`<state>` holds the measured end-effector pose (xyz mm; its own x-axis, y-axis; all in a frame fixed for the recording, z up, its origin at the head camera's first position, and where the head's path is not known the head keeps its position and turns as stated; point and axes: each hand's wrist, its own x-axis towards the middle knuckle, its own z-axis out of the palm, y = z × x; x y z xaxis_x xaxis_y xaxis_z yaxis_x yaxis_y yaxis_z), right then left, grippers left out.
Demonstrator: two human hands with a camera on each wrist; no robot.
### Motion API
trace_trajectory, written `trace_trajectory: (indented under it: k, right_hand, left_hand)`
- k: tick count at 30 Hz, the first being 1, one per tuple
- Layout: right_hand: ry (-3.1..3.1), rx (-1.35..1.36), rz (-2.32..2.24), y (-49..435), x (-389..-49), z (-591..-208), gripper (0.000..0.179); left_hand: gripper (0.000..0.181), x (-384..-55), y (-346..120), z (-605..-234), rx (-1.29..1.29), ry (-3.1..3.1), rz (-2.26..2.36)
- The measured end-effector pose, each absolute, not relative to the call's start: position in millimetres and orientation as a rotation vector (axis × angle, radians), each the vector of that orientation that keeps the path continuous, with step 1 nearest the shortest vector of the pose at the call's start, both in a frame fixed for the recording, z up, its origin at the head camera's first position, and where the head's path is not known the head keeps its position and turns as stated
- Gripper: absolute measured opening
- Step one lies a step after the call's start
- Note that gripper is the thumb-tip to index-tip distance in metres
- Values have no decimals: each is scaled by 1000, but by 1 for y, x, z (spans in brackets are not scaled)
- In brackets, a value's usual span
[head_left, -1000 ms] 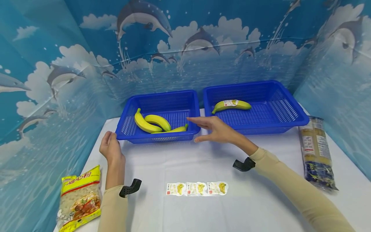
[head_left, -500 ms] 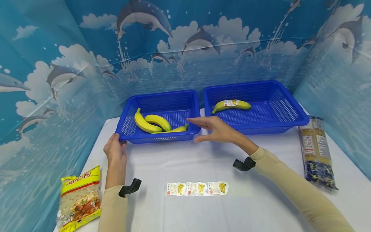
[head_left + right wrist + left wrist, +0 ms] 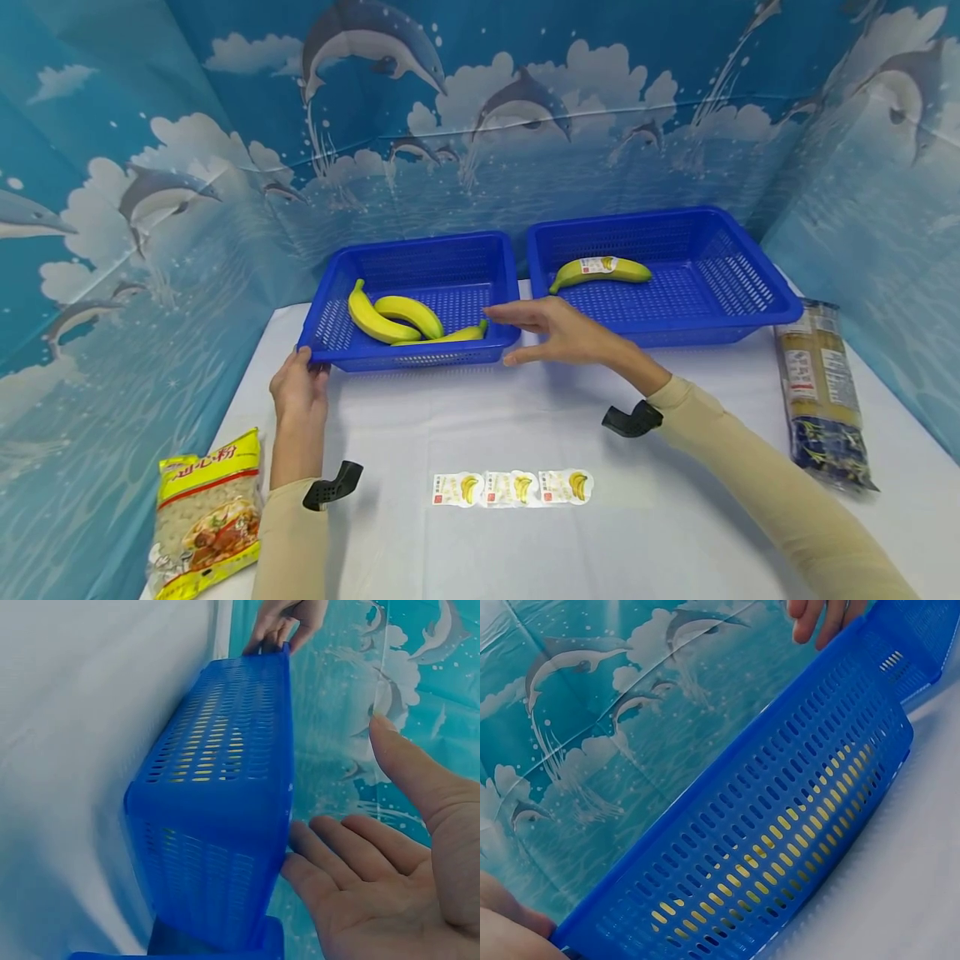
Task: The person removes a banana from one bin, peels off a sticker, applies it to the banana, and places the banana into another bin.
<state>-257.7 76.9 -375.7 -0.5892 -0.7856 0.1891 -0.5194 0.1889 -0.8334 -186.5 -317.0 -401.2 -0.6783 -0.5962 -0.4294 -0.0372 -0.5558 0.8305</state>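
My left hand [image 3: 298,387] grips the front left corner of a blue perforated plastic basket [image 3: 420,363]; in the right wrist view its thumb and fingers [image 3: 296,619] pinch the rim from both sides. Inside lie three yellow bananas, one curved at the left [image 3: 369,321], a second banana [image 3: 412,314] beside it and a third banana [image 3: 457,335] along the front wall. At the basket's front right corner my right hand [image 3: 558,333] is spread, thumb apart from straight fingers, with the fingertips right at the rim. Its palm [image 3: 375,922] shows bare in the right wrist view.
A second blue basket [image 3: 675,335] stands close at the right, holding one banana [image 3: 630,272] with a label. Three banana stickers [image 3: 513,489] lie in a row on the white tablecloth [image 3: 510,558]. A yellow food bag [image 3: 206,517] is at left, a noodle-like pack [image 3: 823,392] at right.
My left hand has moved slightly up and right, from beside the left basket's corner to a grip on it. The right hand, the baskets and the bananas have stayed in place.
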Motion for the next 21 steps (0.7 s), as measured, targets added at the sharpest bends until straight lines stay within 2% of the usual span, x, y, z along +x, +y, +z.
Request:
trace_trajectory:
  k: [7, 13, 21]
  right_hand:
    - [2116, -1238, -1235, 70, -267, -354, 68]
    - [1970, -1251, -1074, 58, -283, -321, 63]
    - [1837, -1253, -902, 37, -306, -283, 63]
  left_hand:
    - [57, -189, -324, -402, 1011, -1171, -2318]
    - [60, -190, -330, -399, 999, -1081, -2393]
    - [63, -192, -335, -397, 1004, -1039, -2470]
